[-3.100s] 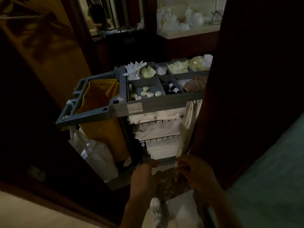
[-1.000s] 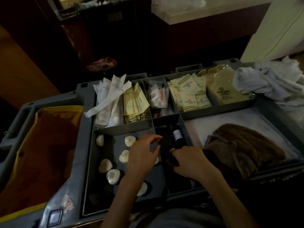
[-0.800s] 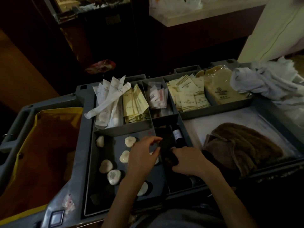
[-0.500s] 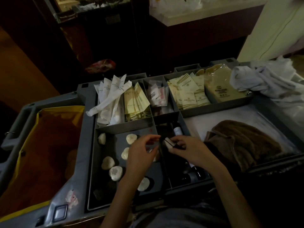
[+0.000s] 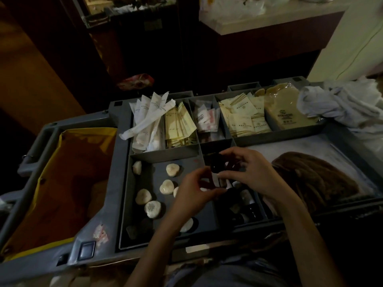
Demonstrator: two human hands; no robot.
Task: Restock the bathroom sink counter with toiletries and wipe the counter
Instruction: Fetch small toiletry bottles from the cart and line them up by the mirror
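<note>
Hanging on the cart's left: a yellow bag, open at the top; its contents are too dark to tell.
Cart tray: grey, split into compartments.
Near-left compartment: round white soaps lying loose, one with a stamped mark.
Far row: long white sachets, then yellow sachets, clear packets, cream packets and a cream pack with a round logo.
Left hand: fingers curled at the bottle's near end; too dim to tell whether they grip it.
Small dark bottle: held above the narrow middle compartment, long axis running away from the person, round cap at the far end, pale label nearer.
Right hand: thumb and fingers pinch the bottle.
Middle compartment: more dark bottles lying down.
Right bay: a brown towel; a white cloth is bunched beyond it.
Writing: all print is too small to read.
</note>
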